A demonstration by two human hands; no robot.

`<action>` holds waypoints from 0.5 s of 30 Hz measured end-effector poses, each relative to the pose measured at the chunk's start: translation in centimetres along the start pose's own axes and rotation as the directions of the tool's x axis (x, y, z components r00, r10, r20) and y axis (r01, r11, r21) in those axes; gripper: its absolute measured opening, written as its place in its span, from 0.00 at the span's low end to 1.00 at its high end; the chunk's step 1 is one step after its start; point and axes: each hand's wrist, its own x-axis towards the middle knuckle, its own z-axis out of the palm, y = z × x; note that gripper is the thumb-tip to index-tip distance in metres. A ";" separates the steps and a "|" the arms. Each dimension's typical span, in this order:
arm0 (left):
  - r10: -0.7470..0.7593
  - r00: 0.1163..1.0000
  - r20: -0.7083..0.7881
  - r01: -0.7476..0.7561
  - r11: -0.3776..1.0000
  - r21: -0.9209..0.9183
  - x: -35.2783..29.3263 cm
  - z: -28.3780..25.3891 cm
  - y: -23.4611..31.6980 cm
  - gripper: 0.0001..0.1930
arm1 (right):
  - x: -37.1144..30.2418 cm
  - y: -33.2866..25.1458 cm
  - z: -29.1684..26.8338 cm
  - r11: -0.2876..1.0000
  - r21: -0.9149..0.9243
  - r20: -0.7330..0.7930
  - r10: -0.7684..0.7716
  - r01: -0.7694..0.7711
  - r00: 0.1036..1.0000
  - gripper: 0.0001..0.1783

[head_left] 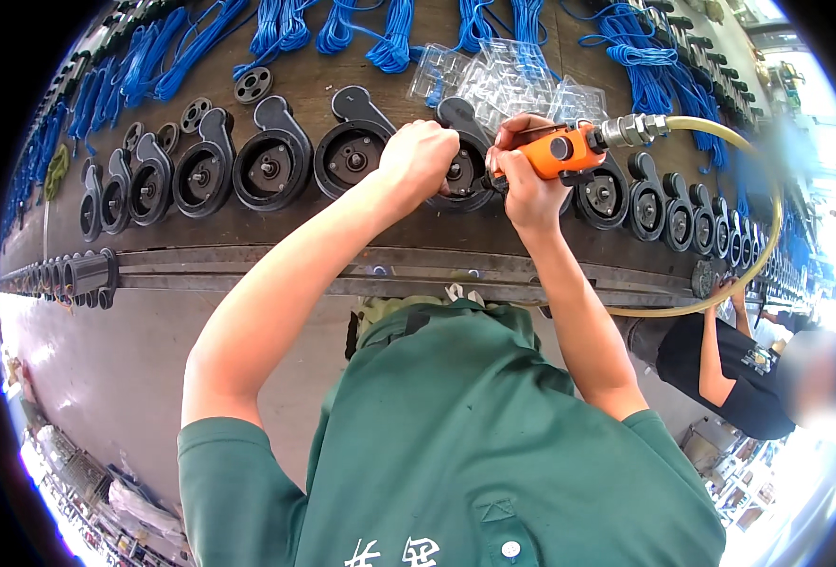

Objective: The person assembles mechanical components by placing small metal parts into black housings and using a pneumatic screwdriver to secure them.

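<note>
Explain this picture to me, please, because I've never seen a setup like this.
There's no robot: a person works bare-handed, seen by a wide fisheye camera on their head, looking down, so straight edges bend. The right hand grips an orange tool with a yellowish hose. The left hand is at a round black housing; whether it holds something is hidden. More black housings line the table, with blue cord bundles and clear plastic pieces beyond them.

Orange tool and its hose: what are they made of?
Orange tool: maybe painted metal or hard plastic; its body looks smooth with a soft shine. Hose: probably bendy plastic or rubber; it's yellowish, smooth and bends in a wide curve.
</note>
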 end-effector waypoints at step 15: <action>-0.043 0.997 0.061 0.044 0.999 -0.021 0.3 0.0 -0.4 0.17 | -0.8 1.1 0.4 0.988 -0.150 0.105 -0.009 0.025 0.994 0.14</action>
